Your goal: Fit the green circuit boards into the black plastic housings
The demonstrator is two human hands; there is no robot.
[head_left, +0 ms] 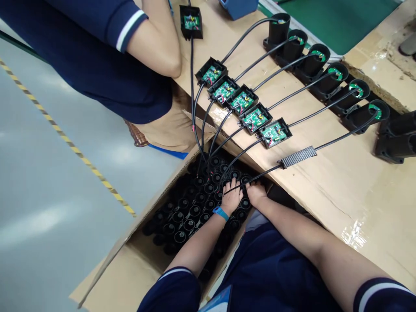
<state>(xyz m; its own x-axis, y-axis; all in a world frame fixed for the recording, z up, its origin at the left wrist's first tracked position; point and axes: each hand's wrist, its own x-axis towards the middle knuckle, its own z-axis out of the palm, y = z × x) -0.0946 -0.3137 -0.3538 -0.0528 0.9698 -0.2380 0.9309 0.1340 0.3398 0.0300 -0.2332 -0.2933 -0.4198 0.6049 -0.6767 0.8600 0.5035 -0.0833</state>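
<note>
My left hand (pixel 232 198), with a blue wristband, is stretched out flat over the black cylindrical housings (pixel 189 224) packed upright in a cardboard box (pixel 146 249). A black cable (pixel 260 176) runs right by its fingers; whether they touch it I cannot tell. Close by, at the table side of the box, my right hand (pixel 256 193) is closed with its fingers curled downward. What it grips, if anything, is hidden. That same cable leads up to a ribbed black case (pixel 298 157) lying on the table.
Several open black boxes with green circuit boards (pixel 274 133) line the cardboard-covered table (pixel 320 186). Cables link them to black cylindrical housings (pixel 365 116) at the far side; other cable ends hang into the box. Another person's arm (pixel 156 39) rests at the table's left edge.
</note>
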